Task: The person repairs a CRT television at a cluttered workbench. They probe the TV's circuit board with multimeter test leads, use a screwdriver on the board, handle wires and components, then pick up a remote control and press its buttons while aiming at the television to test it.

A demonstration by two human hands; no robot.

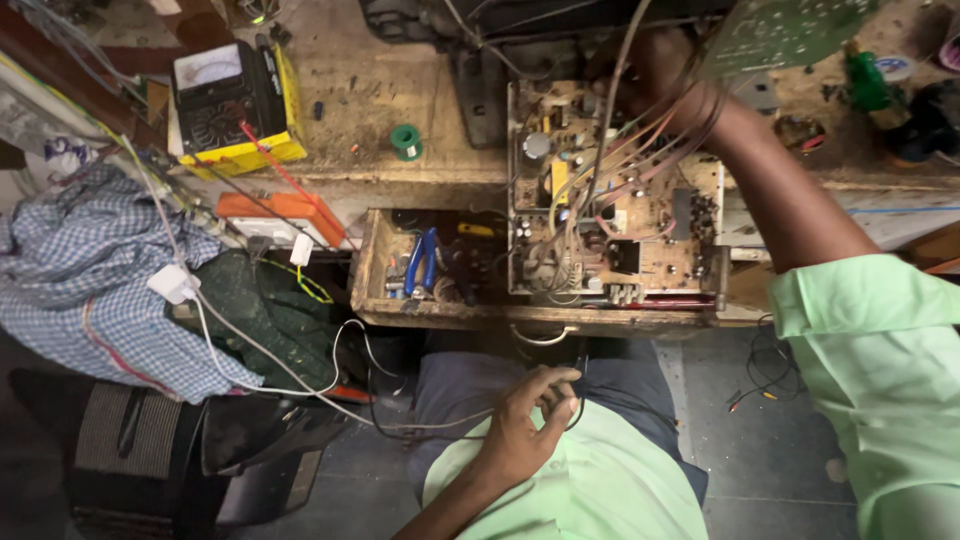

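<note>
Head view first: my left hand (528, 425) sits low over my lap, fingers curled shut around a thin black cable (580, 372) that runs up toward the bench edge. My right hand (655, 75) reaches far forward into a bundle of pinkish wires (640, 150) above the brown circuit board (650, 255); I cannot tell whether those fingers are closed or apart, they're lost in shadow. That board lies flat on the wooden bench (400, 90), just beside an open drawer (375, 265) holding blue-handled pliers (423, 262). Further left I see a yellow meter (235, 100), a green solder spool (405, 141), and checked cloth (90, 270) well apart.
</note>
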